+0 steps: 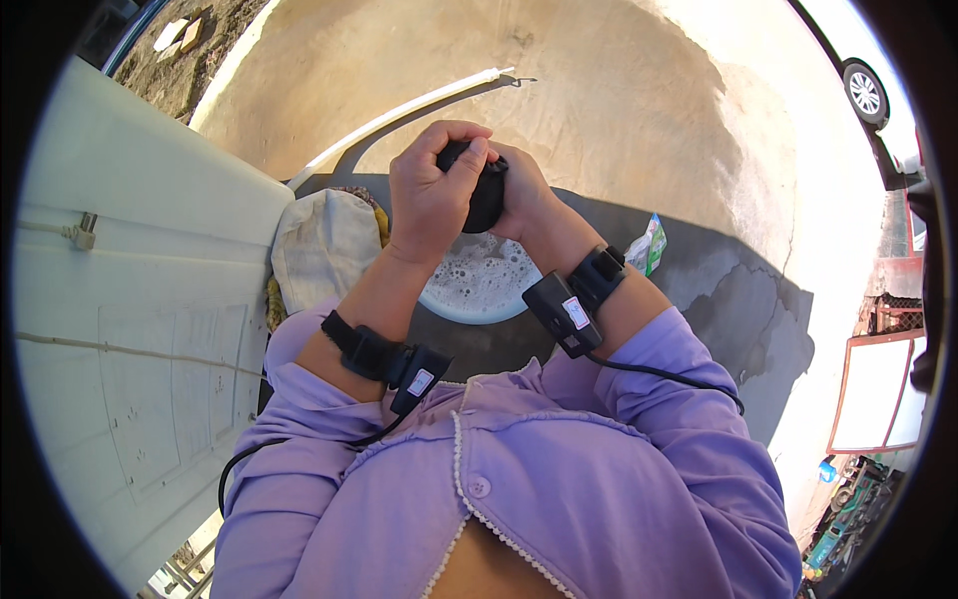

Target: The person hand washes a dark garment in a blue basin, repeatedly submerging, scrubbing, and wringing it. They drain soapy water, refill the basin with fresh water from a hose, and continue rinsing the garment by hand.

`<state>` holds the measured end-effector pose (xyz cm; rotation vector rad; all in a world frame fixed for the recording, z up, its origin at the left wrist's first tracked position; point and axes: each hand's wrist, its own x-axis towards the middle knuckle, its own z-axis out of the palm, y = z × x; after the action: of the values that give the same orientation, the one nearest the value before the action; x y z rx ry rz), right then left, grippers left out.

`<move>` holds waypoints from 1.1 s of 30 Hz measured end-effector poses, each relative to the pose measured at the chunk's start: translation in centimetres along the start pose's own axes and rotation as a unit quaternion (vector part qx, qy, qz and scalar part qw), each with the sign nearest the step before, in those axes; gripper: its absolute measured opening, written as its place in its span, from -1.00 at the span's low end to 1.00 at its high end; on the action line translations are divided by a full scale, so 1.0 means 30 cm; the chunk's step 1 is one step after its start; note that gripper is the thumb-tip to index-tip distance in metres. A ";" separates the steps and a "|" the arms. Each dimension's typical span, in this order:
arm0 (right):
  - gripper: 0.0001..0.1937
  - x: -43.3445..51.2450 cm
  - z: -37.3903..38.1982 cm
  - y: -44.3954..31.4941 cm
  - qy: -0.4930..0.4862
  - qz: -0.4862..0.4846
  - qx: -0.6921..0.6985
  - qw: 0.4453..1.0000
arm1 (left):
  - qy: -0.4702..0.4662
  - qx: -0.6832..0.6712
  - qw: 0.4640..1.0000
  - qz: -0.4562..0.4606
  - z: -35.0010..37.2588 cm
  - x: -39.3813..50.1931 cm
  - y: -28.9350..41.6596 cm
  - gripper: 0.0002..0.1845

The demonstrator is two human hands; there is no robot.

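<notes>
My left hand (432,191) and my right hand (524,187) are clasped around the same black item (488,198), which looks like balled-up cloth. The fingers cover much of it, so its exact kind cannot be told. My left thumb presses across its top, while my right hand wraps its right side. Directly below the hands in this view is a pale round basin (486,320) of water with suds and bubbles (479,273). Part of the basin is hidden by the hands and forearms.
Left of the basin lies a pile of cloth with an off-white fabric (325,243) on top. A white appliance-like cabinet (150,292) with a loose plug (82,233) stands at left. A white hose (404,108) crosses the concrete. Right lies a plastic packet (648,243).
</notes>
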<state>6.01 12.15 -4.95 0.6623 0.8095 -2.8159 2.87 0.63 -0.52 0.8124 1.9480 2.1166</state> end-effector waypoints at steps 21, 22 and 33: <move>-0.73 0.014 0.031 0.000 0.072 0.051 -0.053 0.995 | 0.041 -0.103 0.982 -0.152 -0.038 0.046 -0.051 -0.83; -0.67 0.005 0.035 -0.029 0.085 0.050 -0.092 0.991 | 0.023 -0.143 0.980 -0.133 -0.035 0.048 -0.058 -0.72; -0.51 -0.707 -0.555 -0.470 0.243 -0.235 -0.142 0.930 | -0.146 -0.036 0.954 -0.260 -0.095 0.018 -0.158 -0.21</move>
<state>27.71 33.17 -1.41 1.2891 1.6195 -2.8509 -0.11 -0.93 -4.94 0.4904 1.6851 1.6423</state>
